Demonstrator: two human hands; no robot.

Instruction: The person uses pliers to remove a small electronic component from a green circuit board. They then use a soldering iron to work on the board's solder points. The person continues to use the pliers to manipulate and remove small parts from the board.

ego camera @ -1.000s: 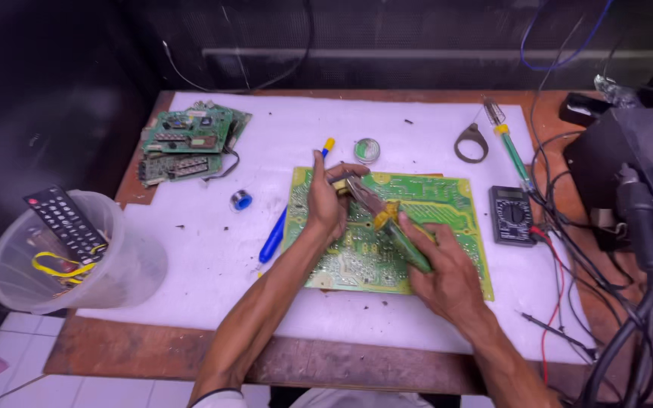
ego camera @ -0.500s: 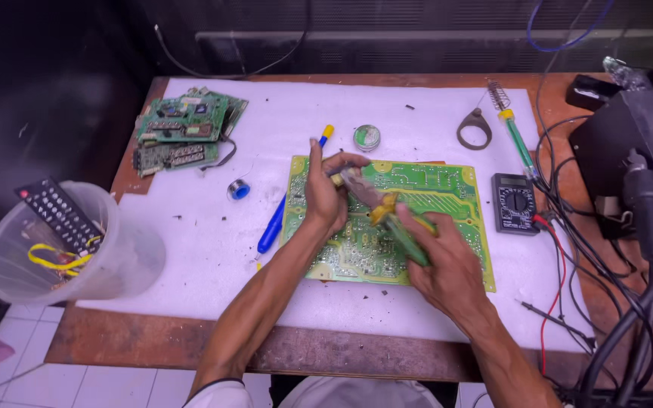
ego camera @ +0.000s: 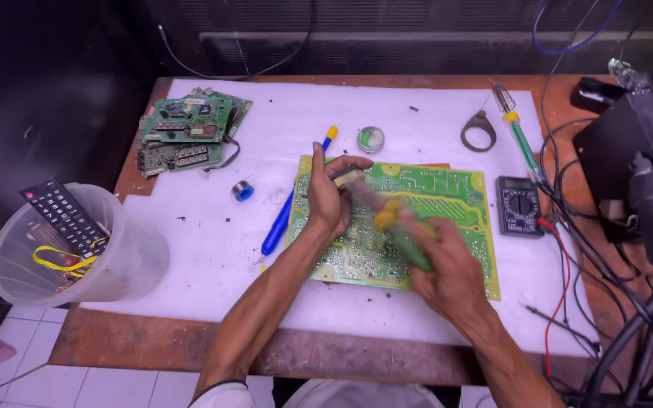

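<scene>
Green circuit board (ego camera: 447, 219) lies flat mid-table on the white mat (ego camera: 205, 249), both hands over it. Left hand (ego camera: 328, 198) presses down, fingers curled, pinching a small yellowish piece (ego camera: 348, 178). Right hand (ego camera: 447, 268), blurred, is closed round a green-and-yellow tool (ego camera: 398, 227), angled toward the left. Blue screwdriver (ego camera: 285, 211) just beside the board; multimeter (ego camera: 519, 204) to the right.

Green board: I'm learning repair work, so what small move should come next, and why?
Probably steady the right hand: it and its green tool are blurred over the board, while the left hand pinches something small above it.
</scene>
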